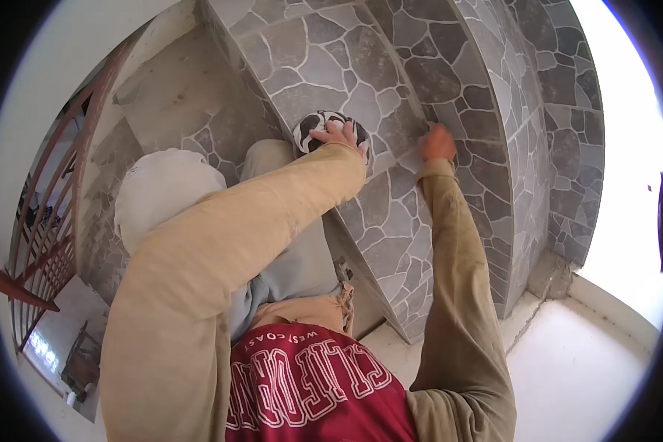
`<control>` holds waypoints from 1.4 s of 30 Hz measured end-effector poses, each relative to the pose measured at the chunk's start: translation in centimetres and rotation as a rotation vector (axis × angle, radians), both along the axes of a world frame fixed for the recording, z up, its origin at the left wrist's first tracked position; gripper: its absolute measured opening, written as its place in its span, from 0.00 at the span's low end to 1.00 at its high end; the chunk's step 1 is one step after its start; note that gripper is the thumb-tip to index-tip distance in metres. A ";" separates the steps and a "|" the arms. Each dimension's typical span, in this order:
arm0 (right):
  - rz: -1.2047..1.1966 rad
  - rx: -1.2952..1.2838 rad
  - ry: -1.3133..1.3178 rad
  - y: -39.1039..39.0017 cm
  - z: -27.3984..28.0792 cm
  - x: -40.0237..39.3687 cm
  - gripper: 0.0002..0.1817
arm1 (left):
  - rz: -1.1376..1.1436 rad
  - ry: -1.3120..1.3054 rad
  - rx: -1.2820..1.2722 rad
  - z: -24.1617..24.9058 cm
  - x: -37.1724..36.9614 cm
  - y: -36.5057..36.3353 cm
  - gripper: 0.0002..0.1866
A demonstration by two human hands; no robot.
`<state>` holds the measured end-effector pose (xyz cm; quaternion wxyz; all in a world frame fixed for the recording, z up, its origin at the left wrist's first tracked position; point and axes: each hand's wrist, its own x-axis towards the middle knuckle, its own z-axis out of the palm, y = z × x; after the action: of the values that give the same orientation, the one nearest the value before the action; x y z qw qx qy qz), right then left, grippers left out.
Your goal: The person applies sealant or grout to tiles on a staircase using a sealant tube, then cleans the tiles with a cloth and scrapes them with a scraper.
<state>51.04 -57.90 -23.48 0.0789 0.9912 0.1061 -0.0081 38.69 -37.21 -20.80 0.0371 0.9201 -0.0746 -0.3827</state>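
My left hand (340, 138) lies over a rounded black-and-white patterned thing (311, 127) on the stone-patterned step (376, 191), near its edge. The fingers curve across it and hold it; its kind is not clear. Further right, my right hand (438, 143) is closed, with its fingertips down at the line where the step meets the riser (473, 158). A small thing may be pinched there, but I cannot make it out.
Next to my grey trouser leg (295, 243) is a rounded white thing (168, 188). A reddish-brown railing (55, 250) runs along the left. More stone-patterned steps (560, 125) rise at the right, beside a pale floor or wall surface (574, 353).
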 end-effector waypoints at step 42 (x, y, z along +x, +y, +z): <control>0.022 -0.067 0.040 3.0 0.4 1.2 0.09 | -0.059 0.124 0.026 -1.0 1.2 -0.6 0.37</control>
<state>52.20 -54.89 -23.12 0.1101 0.9864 0.1184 -0.0303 39.90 -37.86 -21.81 0.0187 0.8924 -0.0941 -0.4408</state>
